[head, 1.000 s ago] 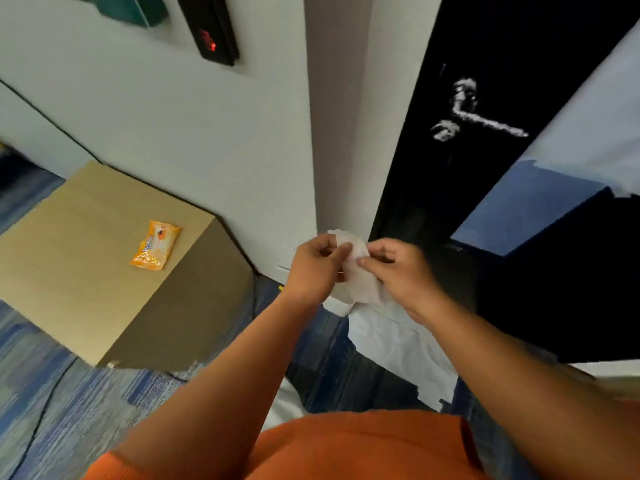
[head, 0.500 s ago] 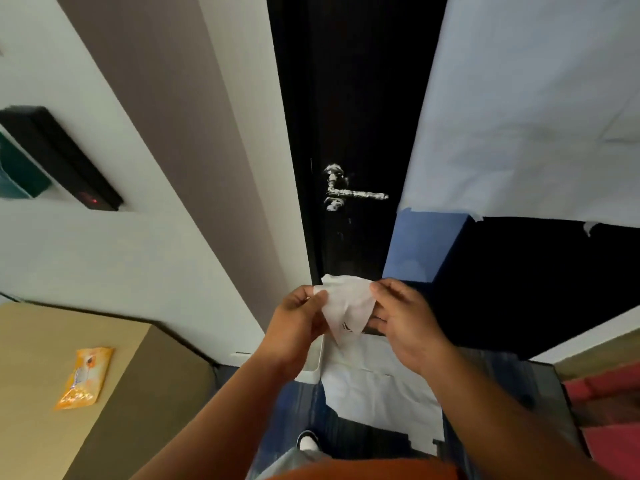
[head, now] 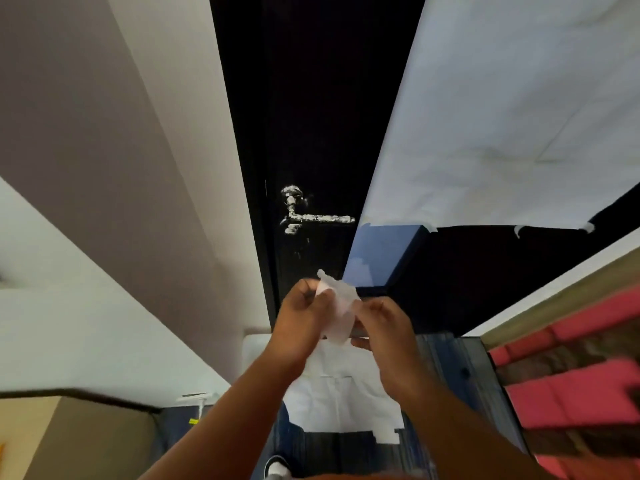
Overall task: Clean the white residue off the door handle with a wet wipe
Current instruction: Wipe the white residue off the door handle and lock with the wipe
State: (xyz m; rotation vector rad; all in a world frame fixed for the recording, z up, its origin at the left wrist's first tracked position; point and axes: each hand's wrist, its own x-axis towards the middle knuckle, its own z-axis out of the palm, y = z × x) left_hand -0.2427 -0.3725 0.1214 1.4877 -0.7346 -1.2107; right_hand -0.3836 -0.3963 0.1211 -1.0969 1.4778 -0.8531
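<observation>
While residue coats the door handle [head: 318, 218], wet wipe [head: 337, 311] pinched between left hand [head: 304, 318] and right hand [head: 381, 327].

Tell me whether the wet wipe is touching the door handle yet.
Apart. The head view shows the wet wipe held below the door handle, with bare black door between them.

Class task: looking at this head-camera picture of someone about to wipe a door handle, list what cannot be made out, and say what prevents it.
- Wipe: middle hidden by the grip of the left hand and right hand.
- Handle: its metal is hidden under white residue.
- Door: too dark for surface detail.
- Shoe: cut off by the bottom edge.
- Red shapes: blurred.
</observation>
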